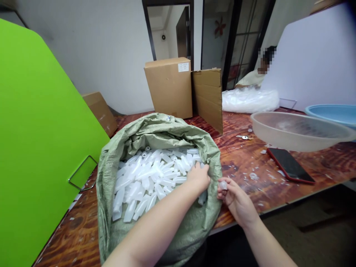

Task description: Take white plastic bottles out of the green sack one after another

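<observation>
A green woven sack (pixel 215 163) stands with its mouth rolled back, full of white translucent plastic tubes with narrow necks (pixel 155 170). My left hand (pixel 198 178) reaches across into the sack's right side, fingers curled down among the tubes. Its fingertips are partly hidden, so what they grip cannot be made out. Just outside the right rim, my right hand (pixel 236 202) is closed, pinching a small translucent plastic piece (pixel 223 185) between thumb and fingers.
Plastic scraps, keys (pixel 242 137) and a red-edged phone (pixel 290 165) lie to the right, near a clear basin (pixel 300 142) and a blue basin (pixel 333 109). Cardboard boxes (pixel 169 89) stand behind. A green panel (pixel 41 129) borders the left. A person (pixel 251 78) is at the back.
</observation>
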{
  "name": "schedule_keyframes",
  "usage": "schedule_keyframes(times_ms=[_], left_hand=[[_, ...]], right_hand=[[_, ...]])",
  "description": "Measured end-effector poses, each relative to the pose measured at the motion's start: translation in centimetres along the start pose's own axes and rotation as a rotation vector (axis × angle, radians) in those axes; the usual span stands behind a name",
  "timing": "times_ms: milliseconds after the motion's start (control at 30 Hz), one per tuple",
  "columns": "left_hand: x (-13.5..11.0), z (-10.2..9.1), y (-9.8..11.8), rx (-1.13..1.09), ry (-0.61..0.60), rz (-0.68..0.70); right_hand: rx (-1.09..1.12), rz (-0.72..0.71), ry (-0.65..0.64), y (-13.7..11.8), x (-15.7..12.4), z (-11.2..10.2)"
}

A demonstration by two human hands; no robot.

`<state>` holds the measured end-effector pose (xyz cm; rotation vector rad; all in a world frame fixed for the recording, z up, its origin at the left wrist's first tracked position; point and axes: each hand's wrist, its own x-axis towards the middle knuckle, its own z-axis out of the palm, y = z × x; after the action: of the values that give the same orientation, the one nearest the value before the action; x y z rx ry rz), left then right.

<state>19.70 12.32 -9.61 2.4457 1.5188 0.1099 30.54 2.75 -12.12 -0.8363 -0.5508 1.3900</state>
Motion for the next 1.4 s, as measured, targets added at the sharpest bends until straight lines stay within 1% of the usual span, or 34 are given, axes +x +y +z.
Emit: schedule_keyframes(times_ms=[133, 267, 367, 500, 633, 700, 767, 800, 867, 933, 1000, 1067, 1133, 1167, 1233, 1300, 1400], left_hand=[[-0.9, 0.4, -1.5, 0.023, -0.013, 0.036], [-3.0, 0.1, -2.6, 0.042, -0.031, 0.088], [-5.3, -0.7, -3.7, 0.035, -0.054, 0.182], [-8.1, -2.4, -5.6, 0.003, -0.122, 0.310], [-9.6, -3.9, -7.6, 0.007, -0.212, 0.362], [-10.0, -4.5, -8.2, -0.009, -0.202, 0.384], [-10.5, -4.9, -8.6, -0.052, -0.156, 0.391], [-10.8, -5.2, -8.6, -0.107, -0.122, 0.370], [-11.7, -5.5, -8.3, -0.318, -0.045, 0.259], [-12.8, -5.8, -7.8, -0.687, 0.041, 0.078], [-13.8, -5.9, -7.2, -1.124, 0.104, -0.103], [-14.8, -5.8, -6.7, -1.505, 0.149, -0.258], [-15.5, -5.5, -6.2, -1.760, 0.198, -0.396], [-15.9, -5.3, -6.0, -1.838, 0.225, -0.454], [-16.5, -4.9, -5.9, -1.909, 0.259, -0.533], [-17.0, -4.3, -6.2, -1.897, 0.254, -0.559], [-17.6, -3.6, -6.8, -1.794, 0.192, -0.556]], right_hand=[[-0.143, 0.004, 0.042, 1.0, 0.0, -0.2], [-0.366, -0.034, 0.037, 1.6, -0.2, -0.2], [-0.443, -0.059, 0.034, 1.6, -0.4, 0.2], [-0.449, -0.115, 0.045, 2.0, 0.0, 0.4], [-0.472, -0.189, 0.004, 2.9, 0.2, 0.1], [-0.525, -0.203, 0.004, 3.0, 0.0, 0.1], [-0.643, -0.247, 0.020, 2.7, -0.4, 0.1], [-0.719, -0.288, 0.022, 2.4, -0.8, 0.2], [-0.862, -0.378, -0.016, 1.8, -1.6, 0.7], [-0.949, -0.427, -0.113, 1.5, -2.6, 1.6], [-0.994, -0.473, -0.256, 1.5, -3.6, 2.8], [-1.000, -0.589, -0.399, 1.9, -4.4, 4.2], [-0.961, -0.722, -0.482, 2.5, -4.9, 5.4], [-0.930, -0.762, -0.491, 2.8, -5.1, 5.8], [-0.901, -0.793, -0.496, 3.2, -5.2, 6.4], [-0.944, -0.830, -0.527, 3.4, -5.2, 6.4], [-1.088, -0.966, -0.591, 3.3, -5.2, 6.1]])
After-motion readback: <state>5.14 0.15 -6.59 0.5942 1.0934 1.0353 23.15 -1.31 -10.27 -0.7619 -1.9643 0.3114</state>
